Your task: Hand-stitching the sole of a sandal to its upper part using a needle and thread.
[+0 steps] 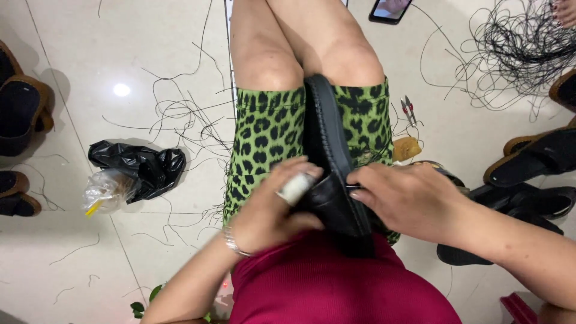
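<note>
Head view: the left hand (273, 207) is closed around a small pale tool (296, 187), its tip laid against the black shoe (330, 150), while the right hand (408, 198) is pinched narrowly on the shoe's near edge, fingertips (355, 180) touching the leather. The shoe is held on its side along the lap, between the knees, over green spotted shorts (264, 135). The upper looks soft and pliable, the sole rim stiffer, so the firmer grip would best be taken on the sole edge; the whole is judged light, its smooth surface perhaps a little slippery. Black cord (516, 48) lies loose far right, a black bag (141, 165) left, snips (409, 111) just right of the thigh.
</note>
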